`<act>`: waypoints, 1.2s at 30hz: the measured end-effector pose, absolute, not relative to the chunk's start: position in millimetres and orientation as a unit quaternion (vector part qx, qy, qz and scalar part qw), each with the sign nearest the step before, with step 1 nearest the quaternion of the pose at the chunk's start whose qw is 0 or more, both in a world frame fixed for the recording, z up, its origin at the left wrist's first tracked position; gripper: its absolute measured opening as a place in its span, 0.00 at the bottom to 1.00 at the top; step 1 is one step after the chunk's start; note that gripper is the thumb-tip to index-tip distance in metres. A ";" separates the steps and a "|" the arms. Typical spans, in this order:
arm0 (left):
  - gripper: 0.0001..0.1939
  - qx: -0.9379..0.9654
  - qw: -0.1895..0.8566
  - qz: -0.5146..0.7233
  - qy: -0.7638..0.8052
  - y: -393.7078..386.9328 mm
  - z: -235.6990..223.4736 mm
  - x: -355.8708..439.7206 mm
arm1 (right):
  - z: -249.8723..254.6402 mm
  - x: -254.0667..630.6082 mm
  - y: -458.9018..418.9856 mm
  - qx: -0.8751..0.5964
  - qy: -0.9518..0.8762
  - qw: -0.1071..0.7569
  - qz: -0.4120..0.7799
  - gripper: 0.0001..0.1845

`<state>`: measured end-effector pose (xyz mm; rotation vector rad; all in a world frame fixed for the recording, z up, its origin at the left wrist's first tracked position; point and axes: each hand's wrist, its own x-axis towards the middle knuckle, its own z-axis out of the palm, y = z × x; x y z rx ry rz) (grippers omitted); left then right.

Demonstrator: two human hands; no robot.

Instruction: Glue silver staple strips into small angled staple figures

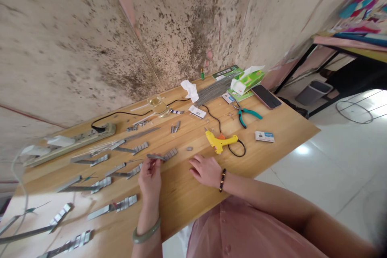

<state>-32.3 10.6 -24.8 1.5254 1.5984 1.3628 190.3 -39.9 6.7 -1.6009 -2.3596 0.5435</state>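
My left hand (150, 177), with a pale bangle at the wrist, pinches a thin grey strip (155, 157). A segmented grey piece (171, 154) adjoins the strip's right end; whether the two are joined cannot be made out. My right hand (207, 170) rests on the tabletop with its fingers spread and holds nothing. Just beyond its fingertips lies a small grey block (189, 148). A yellow glue gun (220, 142) lies farther right. Several similar grey strip assemblies, such as one with a banded end (127, 202), are spread to the left.
Along the wall are a power strip (78, 142), a glass of liquid (158, 107), crumpled tissue (190, 90) and a bundle of thin grey strips (215, 90). Teal-handled pliers (246, 115), a phone (266, 96), a tissue pack (248, 80) and a small box (264, 136) lie right.
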 end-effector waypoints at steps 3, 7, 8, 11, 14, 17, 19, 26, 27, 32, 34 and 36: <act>0.15 0.568 0.265 0.501 0.596 10.4 -22.0 -30.5 | 6.6 190.3 -40.2 -0.548 -0.807 0.121 0.182 0.17; 0.15 0.568 0.265 0.500 0.597 10.5 -20.3 -29.3 | 7.2 190.0 -40.4 -0.552 -0.806 0.116 0.181 0.17; 0.15 0.570 0.268 0.501 0.594 10.6 -20.5 -29.2 | 7.3 189.8 -40.4 -0.553 -0.805 0.114 0.182 0.17; 0.15 0.572 0.274 0.502 0.588 10.6 -21.4 -29.5 | 7.6 188.9 -40.8 -0.557 -0.803 0.109 0.184 0.17; 0.15 0.569 0.275 0.508 0.585 10.0 -20.4 -29.4 | 7.6 187.5 -41.8 -0.561 -0.801 0.110 0.179 0.17; 0.15 0.569 0.275 0.505 0.588 9.6 -18.0 -28.9 | 7.8 185.7 -42.5 -0.566 -0.798 0.106 0.177 0.17; 0.15 0.567 0.281 0.505 0.586 9.7 -17.2 -28.8 | 8.2 184.4 -41.7 -0.568 -0.799 0.100 0.173 0.18; 0.18 0.561 0.302 0.503 0.583 9.3 -18.2 -29.4 | 12.2 175.9 -29.5 -0.565 -0.809 0.084 0.138 0.15; 0.18 0.562 0.303 0.502 0.583 9.0 -18.2 -29.4 | 12.8 173.3 -27.2 -0.563 -0.811 0.083 0.136 0.15; 0.18 0.561 0.306 0.503 0.583 9.4 -20.3 -30.1 | 13.4 158.2 -17.2 -0.547 -0.821 0.090 0.138 0.11; 0.18 0.559 0.309 0.505 0.581 10.1 -21.6 -30.6 | 12.5 154.2 -16.3 -0.537 -0.826 0.094 0.144 0.11; 0.18 0.558 0.312 0.508 0.577 10.7 -22.3 -30.8 | 11.2 152.7 -19.4 -0.521 -0.835 0.098 0.149 0.12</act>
